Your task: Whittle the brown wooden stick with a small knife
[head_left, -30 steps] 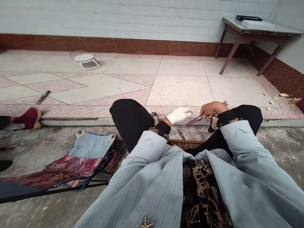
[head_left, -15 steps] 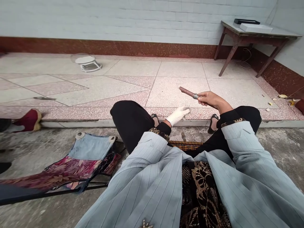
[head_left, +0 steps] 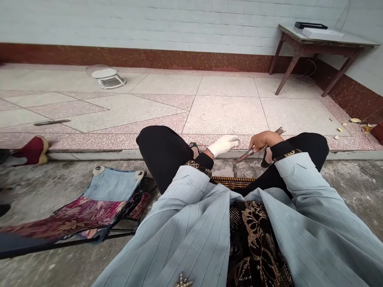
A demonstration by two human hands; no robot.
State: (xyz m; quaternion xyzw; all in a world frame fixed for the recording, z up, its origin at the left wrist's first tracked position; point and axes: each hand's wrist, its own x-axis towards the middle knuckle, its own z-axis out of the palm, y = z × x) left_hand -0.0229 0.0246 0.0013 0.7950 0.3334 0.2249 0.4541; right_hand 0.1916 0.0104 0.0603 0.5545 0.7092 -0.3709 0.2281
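Observation:
My left hand, in a white knitted glove, hovers low by the step's edge between my knees. Its fingers are curled together, and whatever they may hold is hidden. My bare right hand is closed around a brown stick-like tool with a wire-like binding. One rough end sticks out behind the hand, and the other slants down to the left. That lower end appears to meet a short upright brownish peg; whether they touch, I cannot tell. Below the peg is a woven dark-and-yellow edge.
A raised tiled floor begins at the step before me. A long thin dark object lies on it, near a small white stool. Left of me stands a folding fabric chair, with another person's red shoe beyond. A table is back right.
My right hand has lowered and tilted the tool, so its front end now points down-left instead of up-left. My gloved left hand has shifted only slightly.

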